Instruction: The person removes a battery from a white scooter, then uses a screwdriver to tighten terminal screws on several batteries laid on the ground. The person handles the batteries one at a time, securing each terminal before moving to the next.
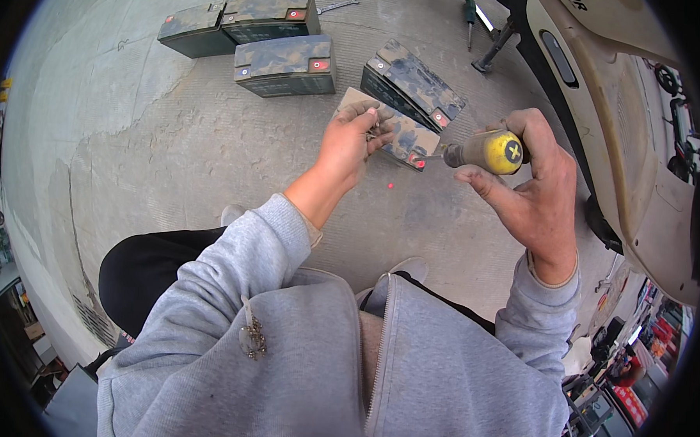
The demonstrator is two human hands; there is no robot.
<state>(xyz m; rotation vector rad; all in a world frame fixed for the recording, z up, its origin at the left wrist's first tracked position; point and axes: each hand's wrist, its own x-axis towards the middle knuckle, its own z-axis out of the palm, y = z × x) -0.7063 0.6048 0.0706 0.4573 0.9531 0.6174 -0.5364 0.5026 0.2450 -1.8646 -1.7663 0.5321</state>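
My right hand (540,188) grips a screwdriver (495,152) by its thick yellow and black handle. Its shaft points left, with the tip at the red terminal corner of the nearest battery (410,137), a dusty block on the floor. Over the other end of that battery is my left hand (345,144), fingers curled inward around something small that I cannot make out. The hand hides part of the battery top. Close behind stands another dark, dusty battery (418,85), set at a slant. A tiny red piece (390,186) lies on the concrete nearer to me.
Farther left stand three more batteries, including a front one (285,63). A wrench (338,6) lies beyond them. At the upper right, another screwdriver (470,22) rests near the stand of a beige scooter (604,112), whose body borders the right side.
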